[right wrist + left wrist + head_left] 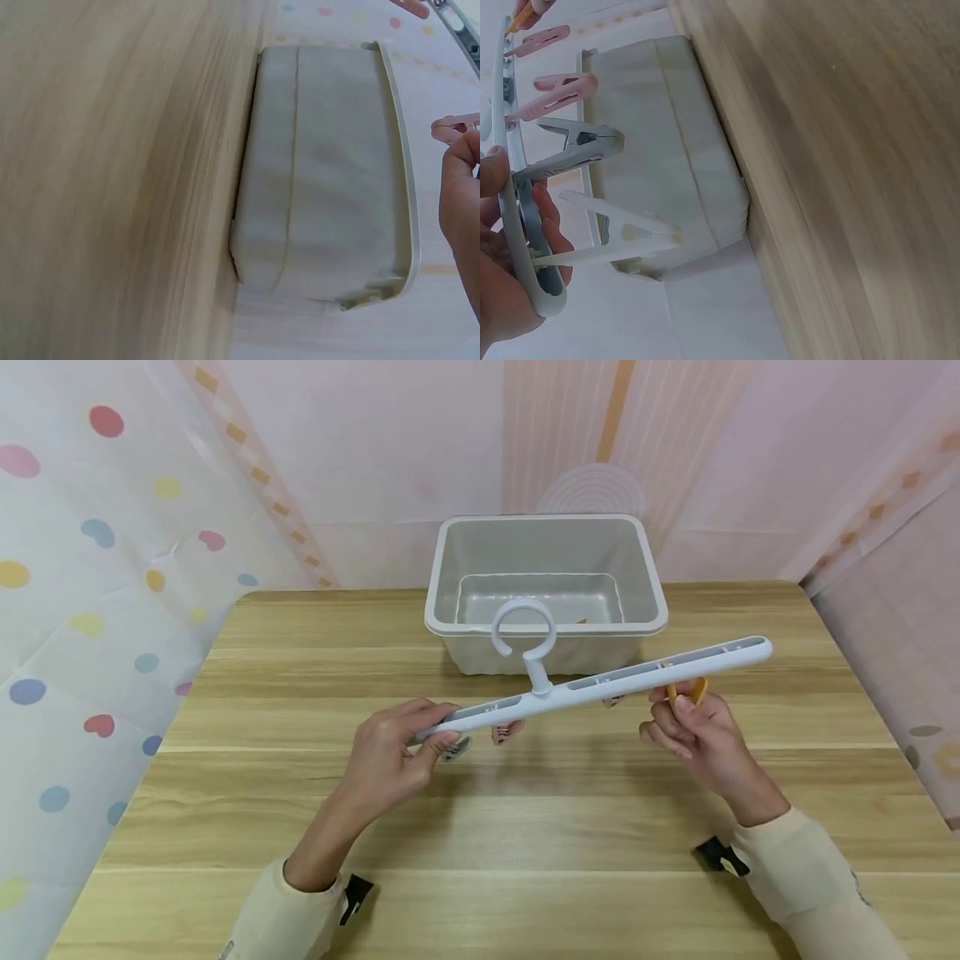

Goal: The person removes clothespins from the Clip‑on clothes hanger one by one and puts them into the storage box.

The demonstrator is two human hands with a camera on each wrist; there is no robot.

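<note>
A pale plastic clip hanger (600, 689) with a round hook (551, 631) is held up above the table, its right end higher. My left hand (390, 752) grips its left end, thumb in front and fingers behind. Near the right end, my right hand (701, 731) pinches an orange clothespin (699, 691) at the bar's underside. In the left wrist view, a white clothespin (622, 244), a grey clothespin (577, 154) and two pink clothespins (562, 97) hang along the bar. A pink clothespin (450, 129) also shows beside my right hand in the right wrist view.
Behind the hanger, a light grey plastic bin (480, 652) stands at the table's back edge, with a small orange piece (581, 621) inside. The wooden table (525, 893) runs up to patterned wall sheets (375, 468) at the back and sides.
</note>
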